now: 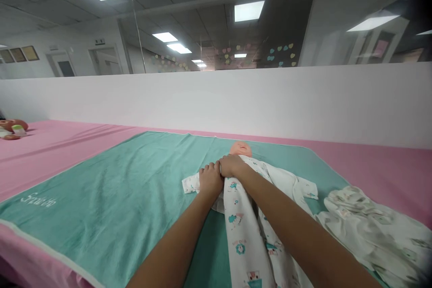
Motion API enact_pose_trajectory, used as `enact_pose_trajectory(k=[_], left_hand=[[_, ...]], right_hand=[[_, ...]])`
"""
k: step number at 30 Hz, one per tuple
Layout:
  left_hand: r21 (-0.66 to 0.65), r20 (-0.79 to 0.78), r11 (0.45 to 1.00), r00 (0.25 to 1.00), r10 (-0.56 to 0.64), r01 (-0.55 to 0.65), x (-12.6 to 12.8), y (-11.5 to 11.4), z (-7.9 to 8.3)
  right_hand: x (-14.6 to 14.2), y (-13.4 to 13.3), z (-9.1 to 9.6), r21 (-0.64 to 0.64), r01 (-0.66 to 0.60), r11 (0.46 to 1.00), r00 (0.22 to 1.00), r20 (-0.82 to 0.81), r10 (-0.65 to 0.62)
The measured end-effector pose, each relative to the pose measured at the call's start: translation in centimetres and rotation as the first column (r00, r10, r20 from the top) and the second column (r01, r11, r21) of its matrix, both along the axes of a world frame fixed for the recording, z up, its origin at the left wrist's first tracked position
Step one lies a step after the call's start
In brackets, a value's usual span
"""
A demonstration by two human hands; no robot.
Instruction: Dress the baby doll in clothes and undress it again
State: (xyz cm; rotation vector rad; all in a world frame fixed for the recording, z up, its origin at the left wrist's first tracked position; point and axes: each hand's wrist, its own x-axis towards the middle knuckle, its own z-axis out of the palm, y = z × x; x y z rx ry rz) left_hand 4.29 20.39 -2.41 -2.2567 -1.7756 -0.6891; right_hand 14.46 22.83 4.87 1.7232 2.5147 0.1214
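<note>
A baby doll point(240, 148) lies on the green towel point(135, 189) with its head away from me. Over its body is a white printed baby garment point(239, 229), one sleeve out to each side and the long lower part coming toward me. My left hand point(212, 178) is at the near left of the chest, fingers closed on the cloth by the left sleeve. Touching it, my right hand point(231, 166) reaches across the garment just below the doll's head, its fingers curled on the front edge. The doll's arms and body are hidden by cloth and hands.
A crumpled white printed cloth point(374, 229) lies at the right. Pink sheeting point(84, 137) surrounds the towel. At the far left are a brown doll point(16, 123) and a small green-topped item point(19, 130). A low white wall point(202, 103) runs behind, glass above it.
</note>
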Motion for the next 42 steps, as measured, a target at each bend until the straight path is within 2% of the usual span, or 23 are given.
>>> enact_pose_trajectory(k=[5, 9, 14, 16, 18, 21, 26, 31, 35, 39, 42], left_hand=[[0.020, 0.044, 1.000, 0.999, -0.015, 0.014, -0.3, 0.2, -0.1], [0.040, 0.108, 0.998, 0.993, -0.043, 0.039, -0.5, -0.3, 0.4], [0.029, 0.342, 0.997, 0.936, -0.083, 0.078, -1.7, -1.0, 1.0], [-0.009, 0.495, 0.998, 0.868, -0.047, 0.059, -2.5, -1.0, 1.1], [-0.093, 0.631, 0.996, 0.775, 0.047, 0.015, -3.1, -0.8, 1.2], [-0.210, 0.719, 0.978, 0.676, 0.163, -0.013, -3.7, -0.4, 1.1], [-0.223, 0.773, 0.975, 0.614, 0.161, 0.024, -3.9, 0.2, 0.7], [-0.173, 0.862, 0.984, 0.490, 0.129, 0.046, -3.9, 0.4, 0.8], [-0.190, 0.936, 0.977, 0.317, 0.152, 0.091, -3.6, 0.7, 0.8], [-0.230, 0.972, 0.947, 0.098, 0.213, 0.223, -3.3, 1.2, 0.3], [-0.224, 0.968, 0.921, -0.035, 0.247, 0.318, -3.5, 1.5, 0.0]], right_hand=[[-1.1, 1.2, -0.6, -0.049, 0.079, 0.996, 0.994, 0.076, -0.075], [0.1, 0.9, -0.6, -0.005, 0.064, 0.998, 0.996, 0.062, -0.064], [2.2, 0.1, 0.9, 0.001, 0.032, 0.999, 0.997, 0.066, -0.032], [2.8, -0.3, 1.5, 0.003, 0.027, 1.000, 0.998, 0.062, -0.027], [3.2, -0.7, 2.1, 0.008, 0.026, 1.000, 0.998, 0.051, -0.027], [4.2, -1.2, 2.8, 0.031, 0.024, 0.999, 0.999, 0.023, -0.024], [5.5, -1.6, 3.3, 0.059, -0.002, 0.998, 1.000, -0.018, 0.003], [5.8, -1.3, 3.3, 0.034, -0.042, 0.999, 0.997, -0.060, 0.044], [7.0, -0.6, 3.6, 0.020, -0.059, 0.998, 0.987, -0.151, 0.062], [8.1, -0.4, 3.6, 0.050, -0.049, 0.998, 0.973, -0.225, 0.060], [8.1, -0.6, 3.3, 0.067, -0.031, 0.997, 0.969, -0.242, 0.046]])
